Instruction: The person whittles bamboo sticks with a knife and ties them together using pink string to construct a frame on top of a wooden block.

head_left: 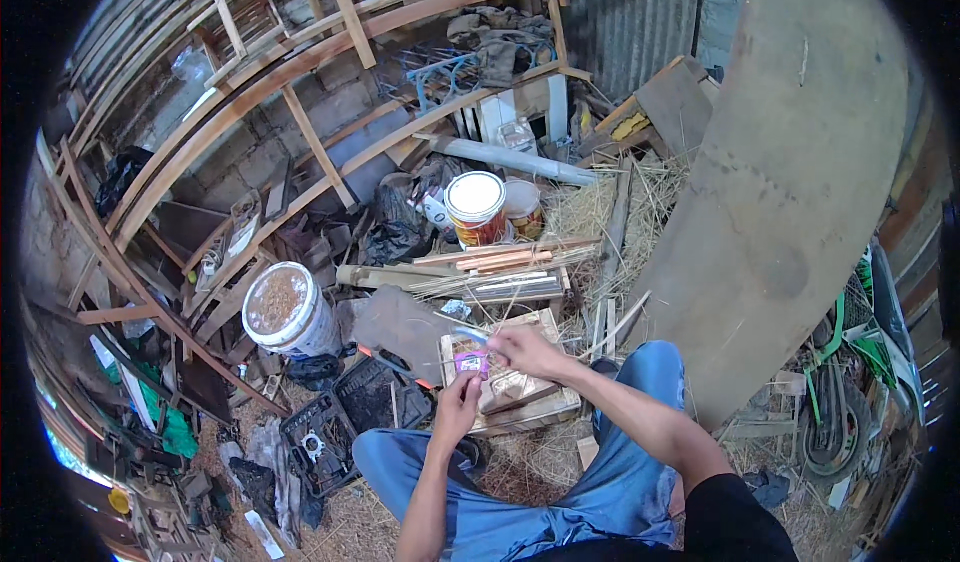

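Note:
My left hand (461, 397) grips a small pink-purple item (471, 362), perhaps a packet, at its lower edge, above a low wooden crate-like block (520, 400) between my knees. Just right of it and slightly higher, my right hand (515, 348) is closed on a slim grey-blue object (469, 333) pointing left over the pink item; what it is, I cannot tell. My fingers partly hide both items. Behind them lie stacked wood strips (514, 262) and a brown-grey flat piece (390, 324).
An open black tool case (320, 442) and a white bucket (290, 302) lie left. More buckets (475, 197) stand ahead among straw and scrap. Curved timber frames (240, 92) lean at upper left. A large grey board (765, 182) rises at right beside green strapping (840, 327).

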A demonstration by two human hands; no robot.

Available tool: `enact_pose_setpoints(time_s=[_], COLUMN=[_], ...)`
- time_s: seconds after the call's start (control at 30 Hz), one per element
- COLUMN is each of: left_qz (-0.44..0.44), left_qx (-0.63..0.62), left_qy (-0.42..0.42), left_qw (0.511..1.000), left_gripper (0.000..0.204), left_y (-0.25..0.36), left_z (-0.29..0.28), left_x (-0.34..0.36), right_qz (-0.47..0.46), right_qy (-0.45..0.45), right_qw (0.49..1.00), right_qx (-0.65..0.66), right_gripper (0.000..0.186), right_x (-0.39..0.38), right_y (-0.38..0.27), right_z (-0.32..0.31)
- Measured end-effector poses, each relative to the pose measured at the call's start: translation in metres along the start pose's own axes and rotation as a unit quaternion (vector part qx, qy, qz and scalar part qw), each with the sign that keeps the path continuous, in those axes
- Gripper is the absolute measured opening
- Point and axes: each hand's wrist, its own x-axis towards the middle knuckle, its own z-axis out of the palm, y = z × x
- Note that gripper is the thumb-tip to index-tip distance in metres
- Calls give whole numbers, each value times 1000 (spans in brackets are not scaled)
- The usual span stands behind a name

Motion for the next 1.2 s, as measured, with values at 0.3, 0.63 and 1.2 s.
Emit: enact_pose_setpoints(time_s=[0.3,0.63,1.2], left_qz=[118,141,-124], left_qx=[127,109,-421], left_qy=[99,74,95], left_qw=[980,981,893], left_gripper=[16,13,23], left_y=[12,20,-17], left_z=[5,1,-23], left_x=[4,3,4], right_qz=[84,178,-185], right_qy=[14,25,130], right_qw=[996,976,923], right_qx=[-28,122,-312], right_gripper=[29,31,26], right_x=[3,8,-2], right_y=[-6,-8,3], right_z=[-15,-63,-3])
